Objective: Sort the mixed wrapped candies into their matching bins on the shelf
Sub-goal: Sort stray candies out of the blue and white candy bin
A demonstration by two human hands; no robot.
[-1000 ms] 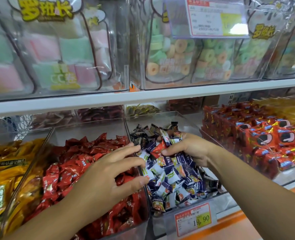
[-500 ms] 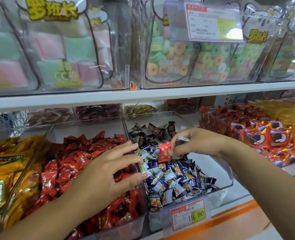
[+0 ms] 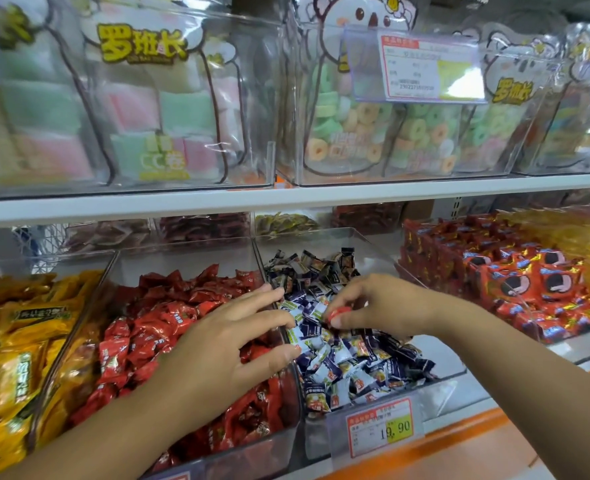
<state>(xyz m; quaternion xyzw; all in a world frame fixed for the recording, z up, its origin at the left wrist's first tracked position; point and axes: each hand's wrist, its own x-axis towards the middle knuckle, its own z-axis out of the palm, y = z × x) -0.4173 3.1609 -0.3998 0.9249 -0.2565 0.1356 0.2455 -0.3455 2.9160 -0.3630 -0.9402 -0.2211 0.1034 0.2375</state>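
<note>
Your right hand [image 3: 380, 306] pinches a single red candy [image 3: 336, 314] between thumb and forefinger, just above the heap of blue-and-white candies [image 3: 349, 362] in the middle bin [image 3: 442, 386] on the lower shelf [image 3: 477, 434]; your other fingers on that hand curl loosely behind the pinch. Your left hand [image 3: 224, 344] lies flat with fingers spread over the red candies [image 3: 141, 341] filling the bin [image 3: 252, 448] just beside it on the left. Its fingertips reach to the clear divider between the two bins, and it holds nothing. Whether the pinched candy touches the blue-and-white pile cannot be told. Farther toward the shelf's left end, yellow packets [image 3: 9, 341] crowd another clear bin, and toward the right end red-and-orange packs [image 3: 528, 282] stand in rows. A price tag [image 3: 383, 427] reading 19.90 hangs at the shelf's front edge below the middle bin. On the upper shelf [image 3: 286, 199], clear boxes hold pastel marshmallow blocks [image 3: 148, 116] at left and ring-shaped sweets [image 3: 373, 133] at right, the latter behind a second price label [image 3: 414, 69].
</note>
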